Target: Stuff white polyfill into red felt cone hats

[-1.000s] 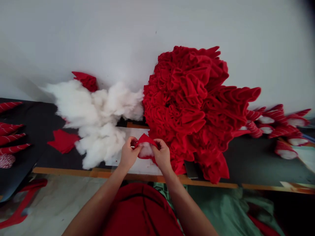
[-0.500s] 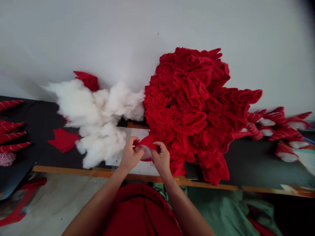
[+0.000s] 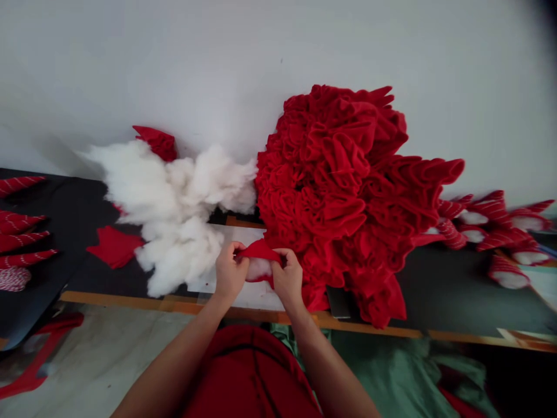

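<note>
Between my hands is a small red fabric piece [image 3: 260, 249], its opening facing me with white stuffing [image 3: 259, 268] showing inside. My left hand [image 3: 230, 273] pinches the left side of its edge between thumb and fingers. On the opposite side my right hand [image 3: 288, 277] grips the edge the same way. Beneath them lies a white sheet [image 3: 256, 299] on the dark table. Loose white fiber fill [image 3: 178, 249] is heaped just left of my hands. A tall pile of red fabric pieces [image 3: 331, 191] rises right beside my right hand.
A flat red piece [image 3: 114, 247] lies left of the fill, and another red piece [image 3: 159, 142] leans by the wall. Striped red cones [image 3: 28, 241] lie far left; stuffed striped cones [image 3: 507, 270] are grouped at far right. The table's front edge [image 3: 130, 302] runs before me.
The red piece's opening is stretched wider, its upper edge now a straighter fold. My thumbs have shifted outward from the white stuffing to the sides. The hands stay in nearly the same place.
</note>
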### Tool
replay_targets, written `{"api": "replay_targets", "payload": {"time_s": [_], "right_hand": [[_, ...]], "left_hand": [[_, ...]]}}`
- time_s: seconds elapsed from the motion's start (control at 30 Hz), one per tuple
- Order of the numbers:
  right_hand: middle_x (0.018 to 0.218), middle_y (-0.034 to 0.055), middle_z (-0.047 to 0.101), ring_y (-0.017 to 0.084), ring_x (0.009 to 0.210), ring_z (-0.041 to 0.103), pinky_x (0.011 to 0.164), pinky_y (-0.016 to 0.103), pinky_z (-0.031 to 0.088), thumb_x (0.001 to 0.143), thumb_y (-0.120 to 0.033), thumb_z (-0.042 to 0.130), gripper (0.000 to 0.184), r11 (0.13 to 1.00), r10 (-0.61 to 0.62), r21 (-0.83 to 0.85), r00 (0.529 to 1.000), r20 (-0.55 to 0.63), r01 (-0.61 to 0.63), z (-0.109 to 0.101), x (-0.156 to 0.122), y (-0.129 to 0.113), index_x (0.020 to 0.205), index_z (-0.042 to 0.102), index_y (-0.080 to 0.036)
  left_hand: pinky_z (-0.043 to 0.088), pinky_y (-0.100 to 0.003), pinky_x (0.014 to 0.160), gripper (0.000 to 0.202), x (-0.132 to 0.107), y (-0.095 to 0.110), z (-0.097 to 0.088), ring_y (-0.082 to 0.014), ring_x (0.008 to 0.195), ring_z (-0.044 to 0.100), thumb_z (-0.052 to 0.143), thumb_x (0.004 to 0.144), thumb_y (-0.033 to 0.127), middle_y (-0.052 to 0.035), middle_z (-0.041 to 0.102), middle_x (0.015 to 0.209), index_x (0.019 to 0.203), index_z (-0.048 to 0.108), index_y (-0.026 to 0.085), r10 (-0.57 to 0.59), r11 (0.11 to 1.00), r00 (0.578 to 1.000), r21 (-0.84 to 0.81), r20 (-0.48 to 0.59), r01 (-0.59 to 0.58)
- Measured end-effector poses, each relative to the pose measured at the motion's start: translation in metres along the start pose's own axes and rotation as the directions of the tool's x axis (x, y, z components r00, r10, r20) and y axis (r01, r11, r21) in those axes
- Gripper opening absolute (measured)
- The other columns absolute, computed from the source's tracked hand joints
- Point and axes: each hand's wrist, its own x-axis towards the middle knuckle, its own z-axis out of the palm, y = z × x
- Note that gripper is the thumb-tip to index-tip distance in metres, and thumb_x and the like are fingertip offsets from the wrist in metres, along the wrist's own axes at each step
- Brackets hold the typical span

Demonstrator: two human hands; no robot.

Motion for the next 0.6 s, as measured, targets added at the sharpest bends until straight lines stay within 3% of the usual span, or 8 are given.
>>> {"api": "replay_targets", "payload": {"time_s": [0.13,0.23,0.37,0.43,0.5,0.57,0.6], "right_hand": [[0.092,0.0058,0.064,0.02,0.085,0.059,0.079,0.034,0.047,0.064,-0.03,0.059,0.032,0.999,-0.03,0.035,0.998,0.064,0.028,0.002,0.0,-0.004,0.094,0.057,-0.018],[0.086,0.0047,0.065,0.02,0.076,0.06,0.071,0.032,0.048,0.062,-0.026,0.057,0.031,0.997,0.066,0.018,0.991,0.114,-0.069,0.002,0.0,0.0,0.092,0.058,-0.018],[0.081,0.0037,0.063,0.019,0.073,0.058,0.066,0.03,0.047,0.06,-0.022,0.049,0.028,0.993,0.106,0.05,0.994,0.03,-0.107,-0.001,0.001,0.006,0.086,0.058,-0.017],[0.082,0.0035,0.063,0.019,0.073,0.057,0.066,0.029,0.046,0.059,-0.023,0.051,0.028,0.988,0.115,0.101,0.993,0.016,-0.116,-0.003,0.002,0.007,0.086,0.057,-0.018],[0.08,0.0028,0.063,0.017,0.071,0.056,0.065,0.028,0.046,0.061,-0.026,0.054,0.026,0.972,0.148,0.179,0.989,0.021,-0.15,-0.003,0.001,0.006,0.086,0.056,-0.018],[0.077,0.0016,0.062,0.016,0.067,0.055,0.063,0.027,0.045,0.062,-0.031,0.056,0.026,0.941,0.191,0.277,0.981,0.032,-0.193,-0.002,0.001,0.006,0.085,0.055,-0.018],[0.076,0.0008,0.062,0.015,0.065,0.055,0.062,0.026,0.045,0.062,-0.032,0.057,0.026,0.922,0.207,0.325,0.977,0.047,-0.211,0.0,0.001,0.006,0.084,0.054,-0.019]], "left_hand": [[0.045,-0.031,0.074,0.023,-0.002,0.003,0.003,-0.0171,0.077,0.056,0.05,0.065,0.01,-0.0015,0.06,0.083,0.085,0.054,0.02,0.006,0.998,0.999,-0.06,0.036,-0.004],[0.045,-0.031,0.074,0.023,-0.004,0.004,0.005,-0.0171,0.078,0.055,0.049,0.064,0.008,-0.0017,0.058,0.082,0.083,0.054,0.02,0.045,0.998,0.998,-0.049,0.044,-0.043],[0.044,-0.031,0.075,0.024,-0.006,0.003,0.006,-0.0169,0.078,0.053,0.047,0.06,0.003,-0.0016,0.055,0.079,0.076,0.053,0.021,0.092,0.996,0.995,-0.018,0.032,-0.091],[0.044,-0.032,0.077,0.026,-0.006,0.004,0.004,-0.0169,0.08,0.053,0.052,0.06,0.006,-0.0018,0.055,0.083,0.081,0.054,0.021,0.03,0.995,0.998,-0.1,0.062,-0.024],[0.044,-0.032,0.08,0.032,-0.005,0.007,0.001,-0.0176,0.089,0.054,0.061,0.061,0.013,-0.003,0.056,0.094,0.092,0.055,0.021,-0.062,0.952,0.987,-0.288,0.15,0.104],[0.046,-0.031,0.079,0.038,-0.004,0.009,-0.003,-0.0184,0.095,0.054,0.066,0.064,0.028,-0.0043,0.056,0.103,0.099,0.054,0.022,-0.181,0.809,0.951,-0.512,0.249,0.288],[0.047,-0.031,0.077,0.038,-0.003,0.009,-0.005,-0.0189,0.094,0.056,0.065,0.067,0.037,-0.0052,0.057,0.104,0.099,0.054,0.022,-0.262,0.701,0.913,-0.589,0.314,0.403]]}}
